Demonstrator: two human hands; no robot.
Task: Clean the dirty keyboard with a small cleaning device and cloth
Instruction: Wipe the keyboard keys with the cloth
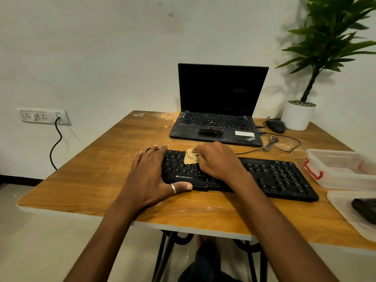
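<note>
Head view: the left hand (151,176), fingers spread flat, steadies the left end of the keyboard (274,176). Right of it, the right hand (217,159) pinches a tan cloth (190,157) against the keys. Wiping is best done in short row-wise strokes, keeping that brace. Far right of the keyboard, a dark object (365,210) in a clear tray (345,216) is cut off, perhaps the cleaning device.

Our right hand (218,161) hides most of the cloth (190,157) and several keys. The frame edge cuts off the plastic box (337,169) and plant (333,37).
</note>
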